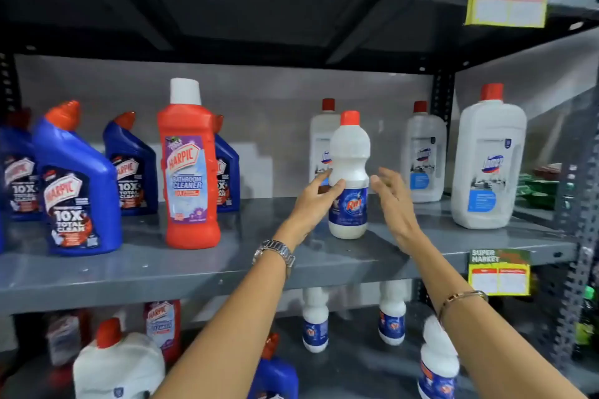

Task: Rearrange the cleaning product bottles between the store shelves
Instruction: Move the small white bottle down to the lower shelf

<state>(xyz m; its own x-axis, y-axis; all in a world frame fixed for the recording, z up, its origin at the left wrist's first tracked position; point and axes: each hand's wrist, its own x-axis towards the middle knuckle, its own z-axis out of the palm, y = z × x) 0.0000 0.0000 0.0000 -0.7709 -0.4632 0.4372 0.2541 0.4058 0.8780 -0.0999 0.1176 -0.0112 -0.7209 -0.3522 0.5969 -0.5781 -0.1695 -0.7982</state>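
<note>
The white plastic Rin bottle with red cap [349,178] is standing upright on the grey metal middle shelf [201,264]. My left hand [316,196] is touching its left side, fingers [337,186] loosely curled, possibly not gripping. My right hand [390,193] is hovering just right of it, fingers spread, holding nothing. The red Harpic bathroom-cleaner bottle [189,168] is standing well left of it.

glossy plastic bottle [349,152], smooth metal shelf [194,269]

Bare shelf [259,256] lies open between the red bottle [191,172] and the small white bottle [349,178]. White jugs [489,165] crowd the right; blue bottles [77,185] block the left.
</note>
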